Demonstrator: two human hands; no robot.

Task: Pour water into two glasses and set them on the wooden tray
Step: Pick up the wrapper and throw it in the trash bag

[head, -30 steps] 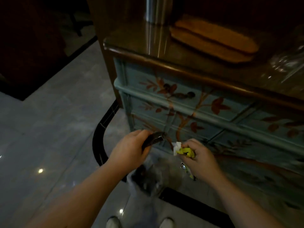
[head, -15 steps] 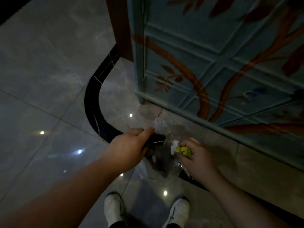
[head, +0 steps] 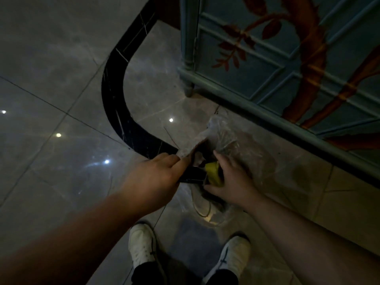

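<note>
Head view: beside the cabinet (head: 267, 64), a bag (head: 232, 138) rim is pinched by the left hand (head: 156, 179); a yellow wrapper (head: 213, 175) is clasped by the right hand (head: 232, 179).

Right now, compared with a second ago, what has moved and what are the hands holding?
The view has tipped down from the cabinet top to the floor and the cabinet base. The right hand has pushed the yellow wrapper into the mouth of the clear plastic bag. The left hand still holds the bag's dark rim open. Neither hand has let go.
</note>
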